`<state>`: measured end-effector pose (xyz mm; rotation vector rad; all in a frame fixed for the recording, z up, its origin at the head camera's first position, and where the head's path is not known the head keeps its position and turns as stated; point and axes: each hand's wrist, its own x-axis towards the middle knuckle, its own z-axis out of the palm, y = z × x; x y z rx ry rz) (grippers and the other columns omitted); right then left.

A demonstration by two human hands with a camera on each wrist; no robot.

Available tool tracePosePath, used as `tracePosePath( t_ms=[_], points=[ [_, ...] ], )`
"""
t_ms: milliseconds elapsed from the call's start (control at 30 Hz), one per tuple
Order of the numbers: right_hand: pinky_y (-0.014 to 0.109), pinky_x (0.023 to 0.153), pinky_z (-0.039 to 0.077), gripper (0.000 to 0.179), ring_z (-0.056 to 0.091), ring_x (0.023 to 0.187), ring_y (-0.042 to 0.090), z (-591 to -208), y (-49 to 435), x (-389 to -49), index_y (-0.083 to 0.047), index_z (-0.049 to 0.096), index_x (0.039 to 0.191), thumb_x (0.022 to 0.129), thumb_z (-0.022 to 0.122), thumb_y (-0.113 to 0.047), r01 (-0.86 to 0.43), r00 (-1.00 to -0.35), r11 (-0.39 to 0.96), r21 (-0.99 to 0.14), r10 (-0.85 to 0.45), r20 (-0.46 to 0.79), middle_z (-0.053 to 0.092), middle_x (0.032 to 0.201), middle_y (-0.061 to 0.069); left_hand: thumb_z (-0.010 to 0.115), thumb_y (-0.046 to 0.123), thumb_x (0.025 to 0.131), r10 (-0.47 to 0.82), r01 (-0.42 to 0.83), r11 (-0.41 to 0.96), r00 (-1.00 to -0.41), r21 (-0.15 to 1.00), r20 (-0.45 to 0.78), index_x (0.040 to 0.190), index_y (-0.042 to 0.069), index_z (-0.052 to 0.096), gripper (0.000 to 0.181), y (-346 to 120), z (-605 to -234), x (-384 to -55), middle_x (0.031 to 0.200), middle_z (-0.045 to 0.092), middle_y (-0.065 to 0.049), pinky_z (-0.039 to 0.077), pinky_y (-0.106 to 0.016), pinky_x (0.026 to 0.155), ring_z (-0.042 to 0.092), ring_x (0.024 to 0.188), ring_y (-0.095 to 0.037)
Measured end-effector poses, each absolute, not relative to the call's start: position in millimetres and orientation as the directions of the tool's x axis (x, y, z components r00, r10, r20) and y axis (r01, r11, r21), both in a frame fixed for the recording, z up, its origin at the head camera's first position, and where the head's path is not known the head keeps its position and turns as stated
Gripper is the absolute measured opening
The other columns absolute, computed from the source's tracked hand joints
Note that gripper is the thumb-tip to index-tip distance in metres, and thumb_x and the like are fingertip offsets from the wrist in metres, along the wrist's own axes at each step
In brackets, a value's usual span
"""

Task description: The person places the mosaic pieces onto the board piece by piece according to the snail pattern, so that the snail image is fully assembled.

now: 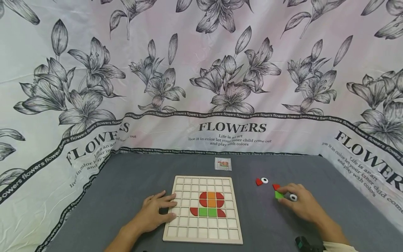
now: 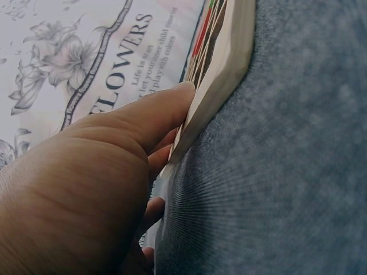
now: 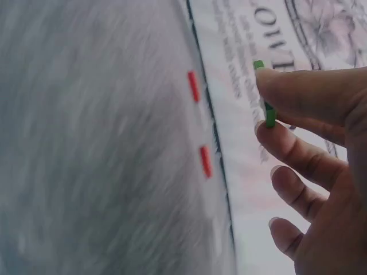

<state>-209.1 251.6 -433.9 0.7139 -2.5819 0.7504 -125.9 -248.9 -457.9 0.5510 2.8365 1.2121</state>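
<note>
My left hand [image 1: 153, 212] rests along the left edge of a wooden grid board [image 1: 217, 240], its fingers and thumb stretched out over the rim. In the left wrist view the thumb [image 2: 163, 109] touches the board's edge. On the board, red rounded tiles [image 1: 203, 199], orange square tiles [image 1: 211, 199] and green square tiles [image 1: 203, 212] sit in the cells. To the right of the board, my right hand [image 1: 303, 203] pinches a green tile [image 3: 270, 117] between thumb and fingers. In the right wrist view it appears edge-on, above the cloth.
A red tile [image 1: 276, 187] lies just beyond the right hand. Farther left lie another red tile [image 1: 259, 181] and a white ring-like piece [image 1: 264, 180]; a similar white piece [image 1: 293, 198] shows beside the right fingers. A small picture card [image 1: 223, 164] lies behind the board.
</note>
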Motion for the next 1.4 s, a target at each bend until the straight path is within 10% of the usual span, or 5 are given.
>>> tracePosePath(
  t_ms=[467,1400],
  points=[
    [0.036,0.066,0.037,0.032,0.045,0.092,0.010,-387,212,-193,-0.017,0.074,0.101,0.073,0.085,-0.008,-0.718,-0.659,0.614,-0.327,-0.451,0.602,0.061,0.093,-0.015,0.072,0.038,0.087,0.323,0.317,0.645,-0.938,0.695,0.128,0.123,0.008,0.068,0.047,-249,-459,-126,0.142,0.049,-0.007,0.005,-0.062,0.105,0.024,0.138,-0.042],
    [0.045,0.074,0.029,0.030,0.046,0.091,0.012,-360,119,-177,-0.014,0.074,0.103,0.075,0.082,-0.006,-0.815,-0.577,0.409,-0.411,-0.496,0.649,0.063,0.098,-0.011,0.072,0.039,0.087,0.321,0.314,0.651,-0.939,0.691,0.125,0.123,0.009,0.068,0.048,-249,-459,-127,0.143,0.048,-0.006,0.005,-0.061,0.105,0.024,0.139,-0.040]
  ],
)
